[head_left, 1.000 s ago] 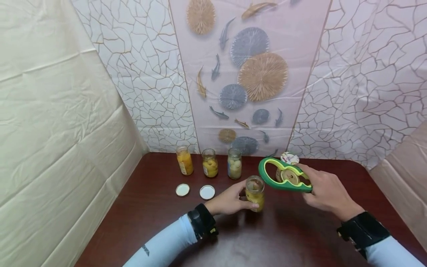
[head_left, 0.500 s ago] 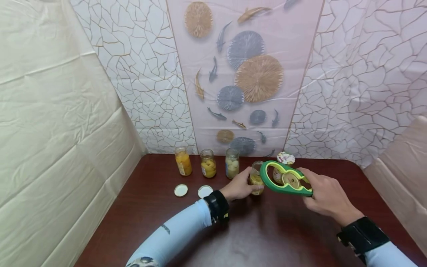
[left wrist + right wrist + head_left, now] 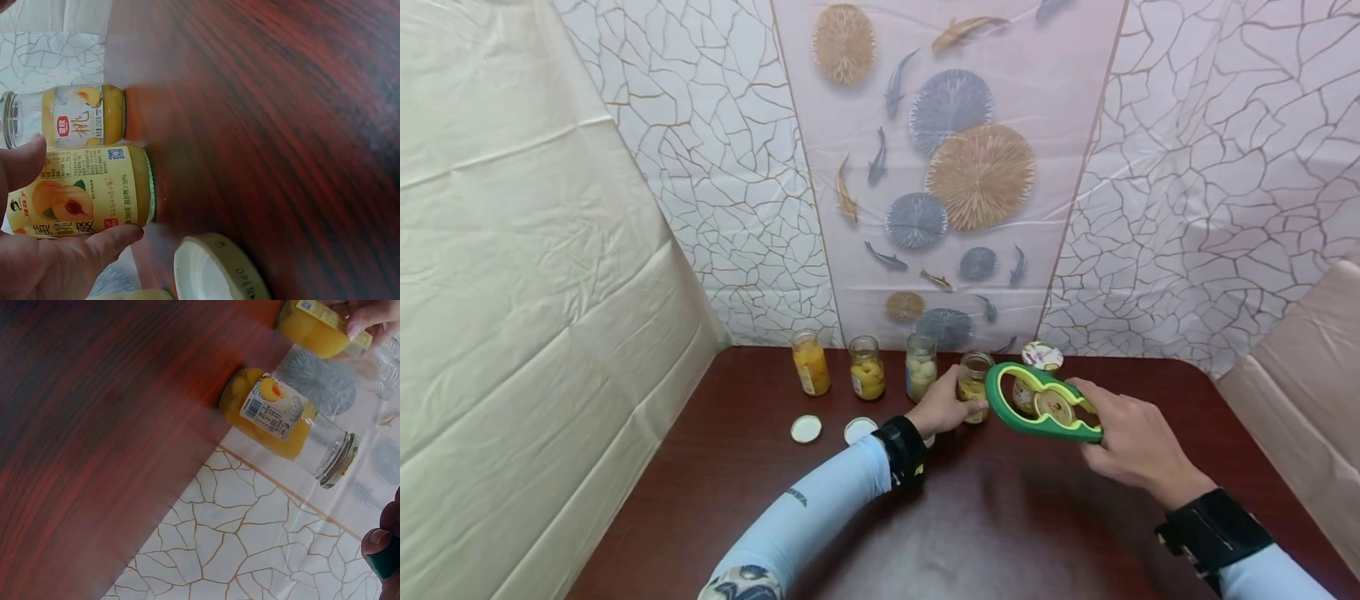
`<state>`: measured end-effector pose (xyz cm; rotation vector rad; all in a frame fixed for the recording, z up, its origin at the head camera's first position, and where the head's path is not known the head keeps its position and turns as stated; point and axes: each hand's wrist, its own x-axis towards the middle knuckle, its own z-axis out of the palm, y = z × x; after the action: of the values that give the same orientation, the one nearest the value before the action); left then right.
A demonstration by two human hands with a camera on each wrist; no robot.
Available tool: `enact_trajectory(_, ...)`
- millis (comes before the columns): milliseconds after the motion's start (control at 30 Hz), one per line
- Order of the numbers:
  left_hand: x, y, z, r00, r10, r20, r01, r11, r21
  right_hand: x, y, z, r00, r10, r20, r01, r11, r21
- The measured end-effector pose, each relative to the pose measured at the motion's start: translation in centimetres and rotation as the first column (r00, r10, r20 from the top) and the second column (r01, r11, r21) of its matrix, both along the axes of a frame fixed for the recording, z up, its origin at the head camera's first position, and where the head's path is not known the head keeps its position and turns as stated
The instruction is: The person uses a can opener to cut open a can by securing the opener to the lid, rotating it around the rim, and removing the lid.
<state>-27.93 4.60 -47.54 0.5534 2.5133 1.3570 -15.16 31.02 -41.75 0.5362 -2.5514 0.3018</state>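
In the head view my left hand grips an open glass jar of yellow fruit, thumb and fingers on opposite sides. The left wrist view shows the yellow peach label of this jar, and its base seems to be on the table. My right hand holds a green jar opener above the table. A gold lid shows inside one of its openings. Behind the opener stands a capped jar, mostly covered; its peach label shows in the right wrist view.
Three open jars line the back of the table: one orange, one yellow, one pale. Upturned lids lie before them; one lid is near my left hand. A patterned curtain hangs behind.
My left hand has moved the open jar away from me, to the back row beside the pale jar. My right hand and the opener have stayed nearly in place.
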Motion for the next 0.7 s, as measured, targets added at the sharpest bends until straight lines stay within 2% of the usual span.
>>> enact_trajectory(300, -1.0, 0.1, -0.6, 0.999, -0.053, 0.002, 0.053, 0.998, -0.017, -0.7, -0.9, -0.2, 0.998, 0.050, -0.033, -0.050, 0.999, -0.014)
enact_trajectory(567, -0.7, 0.1, 0.2, 0.999, -0.036, -0.007, 0.036, 0.999, -0.007, -0.5, -1.4, -1.2, 0.998, 0.060, 0.004, -0.060, 0.998, 0.012)
enact_trajectory(700, -1.2, 0.4, 0.0, 0.999, -0.032, -0.007, 0.032, 0.999, -0.029, -0.2, -1.5, -1.8, 0.998, 0.061, 0.025, -0.062, 0.998, 0.024)
